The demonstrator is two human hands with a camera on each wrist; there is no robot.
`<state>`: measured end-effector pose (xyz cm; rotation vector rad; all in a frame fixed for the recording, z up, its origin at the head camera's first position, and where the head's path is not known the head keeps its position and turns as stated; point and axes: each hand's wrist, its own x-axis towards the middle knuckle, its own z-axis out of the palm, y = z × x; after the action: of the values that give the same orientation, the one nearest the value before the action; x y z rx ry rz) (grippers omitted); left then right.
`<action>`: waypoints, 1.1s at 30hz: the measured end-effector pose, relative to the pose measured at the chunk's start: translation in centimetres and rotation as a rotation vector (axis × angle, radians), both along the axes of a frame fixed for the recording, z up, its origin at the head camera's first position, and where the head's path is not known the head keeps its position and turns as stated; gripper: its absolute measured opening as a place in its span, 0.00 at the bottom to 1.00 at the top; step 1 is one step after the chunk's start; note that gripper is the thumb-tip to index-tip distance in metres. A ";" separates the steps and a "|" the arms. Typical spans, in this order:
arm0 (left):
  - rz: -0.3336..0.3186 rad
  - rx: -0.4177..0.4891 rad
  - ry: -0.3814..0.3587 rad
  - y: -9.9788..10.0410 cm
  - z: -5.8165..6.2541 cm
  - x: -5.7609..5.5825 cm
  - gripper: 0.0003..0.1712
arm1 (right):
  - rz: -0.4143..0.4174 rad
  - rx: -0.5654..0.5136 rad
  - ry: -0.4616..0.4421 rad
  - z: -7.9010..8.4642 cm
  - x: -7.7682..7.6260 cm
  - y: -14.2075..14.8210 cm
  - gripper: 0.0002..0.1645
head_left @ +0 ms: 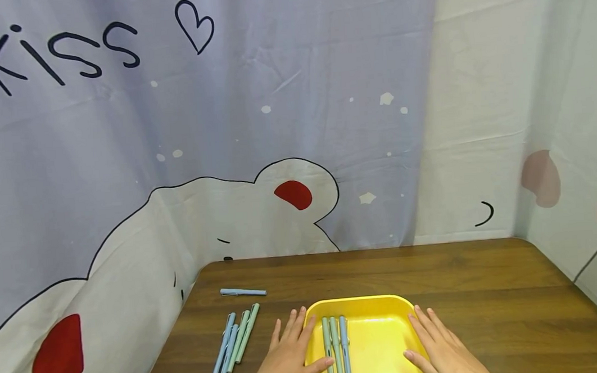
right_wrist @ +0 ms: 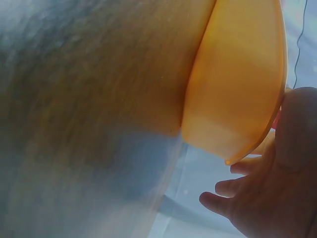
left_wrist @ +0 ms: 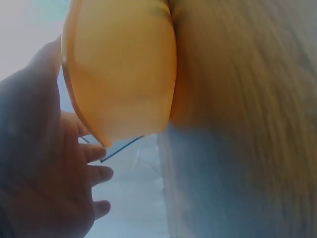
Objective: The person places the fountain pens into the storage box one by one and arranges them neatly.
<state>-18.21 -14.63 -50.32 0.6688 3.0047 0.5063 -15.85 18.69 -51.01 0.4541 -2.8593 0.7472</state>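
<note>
A yellow tray stands on the table between both hands. Inside, along its left side, lie two green pens and one blue pen, side by side. My left hand rests on the tray's left rim, fingers spread and straight, with the thumb reaching over the edge near the pens. At the opposite rim, my right hand lies with extended fingers, its thumb over the inside. Both wrist views show the tray's outer wall with fingers along the rim.
Left of the tray lies a loose group of blue pens and green pens. Another blue pen lies crosswise farther back. The brown wooden table ends at a printed curtain behind and on the sides.
</note>
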 end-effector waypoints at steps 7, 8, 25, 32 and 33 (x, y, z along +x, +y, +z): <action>0.049 -0.002 0.000 -1.5 0.5 0.1 0.49 | 0.012 0.049 0.032 -0.5 0.1 0.0 0.43; 0.065 -0.010 -0.001 -1.7 0.6 0.1 0.49 | 0.011 0.055 0.035 -0.6 0.1 0.0 0.44; 0.282 0.031 0.288 -6.9 1.1 0.1 0.45 | 0.009 0.033 0.007 -0.7 0.1 -0.1 0.43; 0.362 0.060 0.302 -9.9 0.8 -0.2 0.44 | -0.001 0.083 0.001 -0.4 0.1 -0.2 0.44; 0.373 0.055 0.296 -10.3 0.7 -0.2 0.45 | -0.002 0.086 0.000 -0.4 0.1 -0.2 0.44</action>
<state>-18.41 -24.91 -49.63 0.1913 3.4273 0.5443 -15.78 18.49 -51.43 0.4617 -2.9007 0.6253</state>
